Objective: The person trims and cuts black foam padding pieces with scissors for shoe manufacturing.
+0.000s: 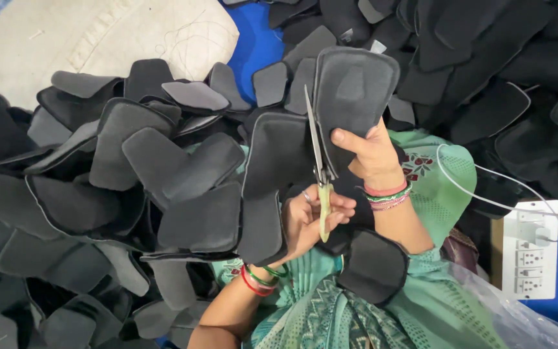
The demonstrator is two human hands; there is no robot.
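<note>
My right hand (368, 154) grips a dark grey padded fabric piece (354, 87) with black edging and holds it upright over my lap. My left hand (305, 223) holds a pair of scissors (321, 194) by the pale handles. The blades point up along the left edge of that piece. Another padded piece (373, 265) lies on my green garment (330, 310) just below the right forearm. A long grey piece (272, 174) rests to the left of the scissors.
Heaps of black and grey padded pieces (117, 181) cover the left side and the top right. A cream cloth (98, 35) lies at the top left on a blue surface (259, 42). A white power strip (529, 255) with a white cable (466, 190) sits at the right.
</note>
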